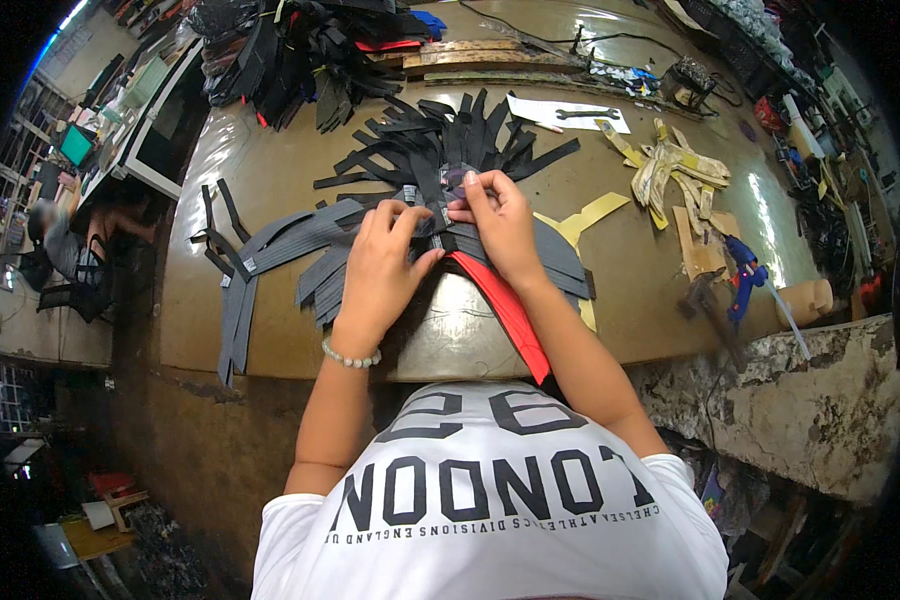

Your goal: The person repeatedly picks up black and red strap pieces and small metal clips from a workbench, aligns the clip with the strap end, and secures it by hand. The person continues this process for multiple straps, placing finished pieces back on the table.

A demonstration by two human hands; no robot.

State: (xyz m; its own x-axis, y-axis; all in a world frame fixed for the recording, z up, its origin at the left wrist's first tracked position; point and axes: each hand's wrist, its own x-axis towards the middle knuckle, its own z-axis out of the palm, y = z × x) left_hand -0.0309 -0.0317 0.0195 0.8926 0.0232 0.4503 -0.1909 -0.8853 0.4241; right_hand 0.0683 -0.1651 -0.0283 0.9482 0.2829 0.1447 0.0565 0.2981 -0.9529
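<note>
My right hand [500,225] has thumb and index finger pinched on a small clear, plastic-looking piece [456,178], over the black straps. My left hand [380,265], a beaded bracelet at its wrist, curls its fingers at a black strap [425,236] in the middle of the pile; its grip is partly hidden. Black straps [475,135] fan out beyond both hands. Beneath them lie layered grey ribbed strips [325,280], some with small white labels. From under my right hand a red strip [505,320] runs toward the table's near edge.
More grey strips with black loops [235,290] lie left. Yellow strips [580,220] are at right, with work gloves [675,170], a blue glue gun [745,275] and a hammer [708,300]. A wrench [585,114] rests on white paper. Black straps [290,60] heap far left.
</note>
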